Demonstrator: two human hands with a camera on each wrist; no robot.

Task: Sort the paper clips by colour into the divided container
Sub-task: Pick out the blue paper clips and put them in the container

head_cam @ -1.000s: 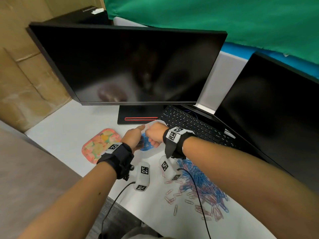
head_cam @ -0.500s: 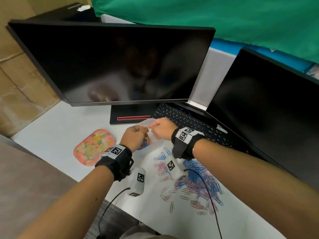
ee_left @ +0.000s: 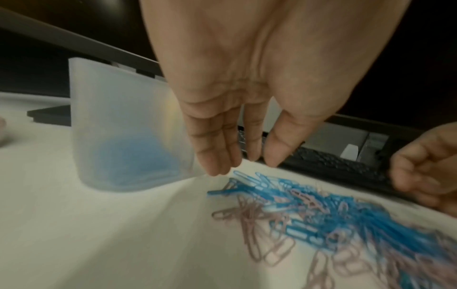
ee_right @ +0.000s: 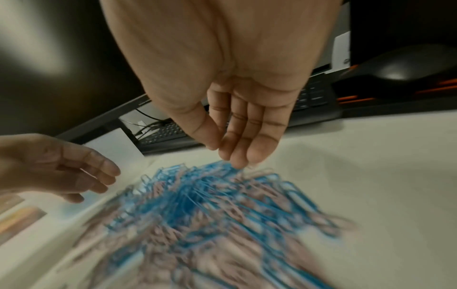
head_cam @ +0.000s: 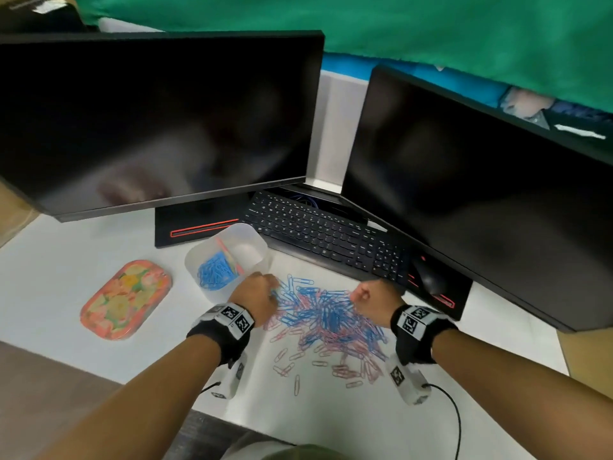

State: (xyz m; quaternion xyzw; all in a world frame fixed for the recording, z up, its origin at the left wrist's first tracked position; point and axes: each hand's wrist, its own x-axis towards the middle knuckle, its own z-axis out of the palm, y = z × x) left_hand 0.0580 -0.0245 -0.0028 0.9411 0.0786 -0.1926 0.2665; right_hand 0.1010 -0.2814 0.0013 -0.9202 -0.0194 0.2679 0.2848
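A translucent container (head_cam: 255,247) with a pink divider stands on the white desk; blue clips (head_cam: 215,272) fill its left compartment. To its right lies a mixed pile of blue and pink paper clips (head_cam: 328,320). My left hand (head_cam: 265,287) hovers at the pile's left edge beside the container (ee_left: 118,136), its fingers (ee_left: 217,156) straight and pointing down, holding nothing. My right hand (head_cam: 361,295) is over the pile's far right side. Its fingertips (ee_right: 237,162) touch the top clips (ee_right: 210,205), thumb close beside them, with no clip seen between.
A black keyboard (head_cam: 331,234) and mouse (head_cam: 428,277) lie just behind the pile, under two dark monitors (head_cam: 159,121). A floral tray (head_cam: 126,298) sits left of the container. Loose pink clips (head_cam: 298,376) trail towards the desk's near edge.
Both hands have left the container, where they were held together, and moved back and apart over the clip pile. The container now stands uncovered.
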